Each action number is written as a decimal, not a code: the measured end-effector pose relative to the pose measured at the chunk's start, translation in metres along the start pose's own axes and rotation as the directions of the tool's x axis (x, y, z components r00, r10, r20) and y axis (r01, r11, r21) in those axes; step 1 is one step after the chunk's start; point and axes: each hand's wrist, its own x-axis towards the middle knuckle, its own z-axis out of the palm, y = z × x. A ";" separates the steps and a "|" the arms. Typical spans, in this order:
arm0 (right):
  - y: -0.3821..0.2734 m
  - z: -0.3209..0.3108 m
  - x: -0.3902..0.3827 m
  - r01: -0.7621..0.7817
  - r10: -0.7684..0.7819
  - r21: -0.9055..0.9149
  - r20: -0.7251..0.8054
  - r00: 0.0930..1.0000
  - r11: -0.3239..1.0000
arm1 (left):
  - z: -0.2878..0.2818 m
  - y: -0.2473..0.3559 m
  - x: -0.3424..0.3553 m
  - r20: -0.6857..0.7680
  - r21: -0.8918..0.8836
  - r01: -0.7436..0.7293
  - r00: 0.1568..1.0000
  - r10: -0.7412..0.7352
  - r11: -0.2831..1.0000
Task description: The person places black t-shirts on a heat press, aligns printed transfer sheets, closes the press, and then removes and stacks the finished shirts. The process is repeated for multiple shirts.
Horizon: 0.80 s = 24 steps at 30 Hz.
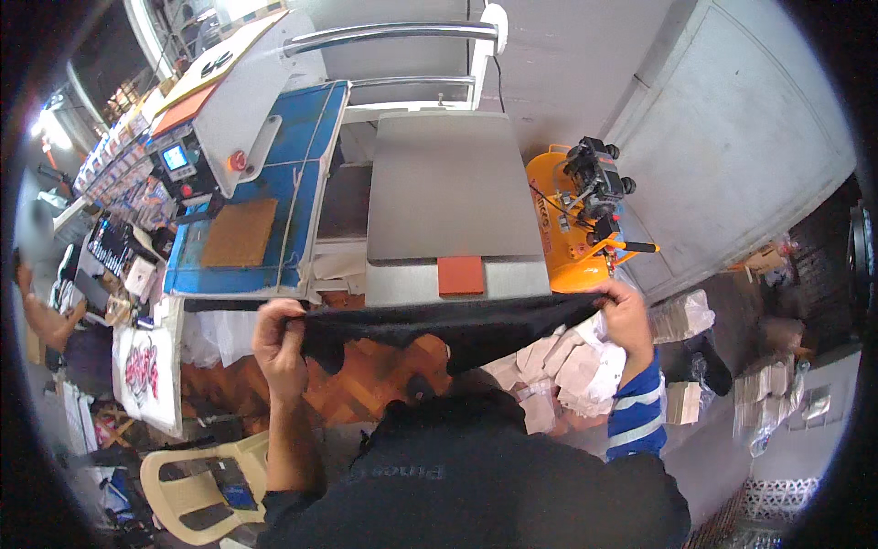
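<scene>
Dark top, one striped cuff

The person wears a dark charcoal top (pixel 476 476) that fills the near middle of the view, its fabric plain and matte, with a faint line of tone-on-tone lettering across the near front. The left forearm (pixel 291 439) is bare from the elbow area to the left hand (pixel 279 343). At the right, just below the right hand (pixel 626 316), sits a striped sleeve (pixel 637 412) in bright blue with narrow white bands running around it, slightly bunched.
</scene>
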 end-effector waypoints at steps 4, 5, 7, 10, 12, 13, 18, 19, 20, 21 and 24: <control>-0.084 -0.028 0.062 0.214 -0.201 0.010 -0.301 0.932 0.977 | 0.035 0.022 0.090 -0.101 0.495 -0.292 0.916 0.388 0.819; -0.102 -0.031 0.085 0.288 -0.346 -0.205 -0.372 0.861 0.936 | 0.043 0.025 0.120 -0.074 0.558 -0.334 0.891 0.447 0.759; -0.132 -0.040 0.141 0.286 -0.488 -0.471 -0.394 0.779 0.835 | 0.063 0.017 0.186 -0.090 0.639 -0.362 0.841 0.534 0.678; -0.149 -0.052 0.249 0.152 -0.448 -0.651 -0.315 0.837 0.744 | 0.089 -0.015 0.294 0.060 0.682 -0.274 0.945 0.321 0.678; -0.137 -0.049 0.332 0.162 -0.432 -0.701 -0.226 0.873 0.694 | 0.113 -0.052 0.355 0.124 0.676 -0.150 0.988 0.090 0.721; -0.125 -0.044 0.372 0.232 -0.419 -0.627 -0.169 0.892 0.744 | 0.125 -0.072 0.381 0.126 0.701 -0.063 0.991 -0.037 0.710; -0.023 0.021 0.519 0.095 -0.227 -0.690 -0.103 0.969 0.718 | 0.194 -0.200 0.451 0.017 0.929 0.044 0.987 -0.160 0.368; 0.004 0.043 0.535 -0.001 -0.148 -0.645 -0.177 0.973 0.764 | 0.205 -0.230 0.454 -0.052 0.916 0.132 0.975 -0.215 0.378; 0.028 0.065 0.553 -0.072 -0.094 -0.697 -0.197 0.976 0.713 | 0.216 -0.259 0.460 -0.149 0.852 0.325 0.902 -0.405 0.411; 0.052 0.087 0.567 -0.097 -0.077 -0.737 -0.199 0.977 0.668 | 0.226 -0.288 0.464 -0.223 0.759 0.504 0.795 -0.564 0.411; 0.097 0.130 0.616 -0.130 0.173 -0.843 -0.045 0.984 0.522 | 0.245 -0.365 0.464 -0.213 0.359 0.675 0.731 -0.648 0.644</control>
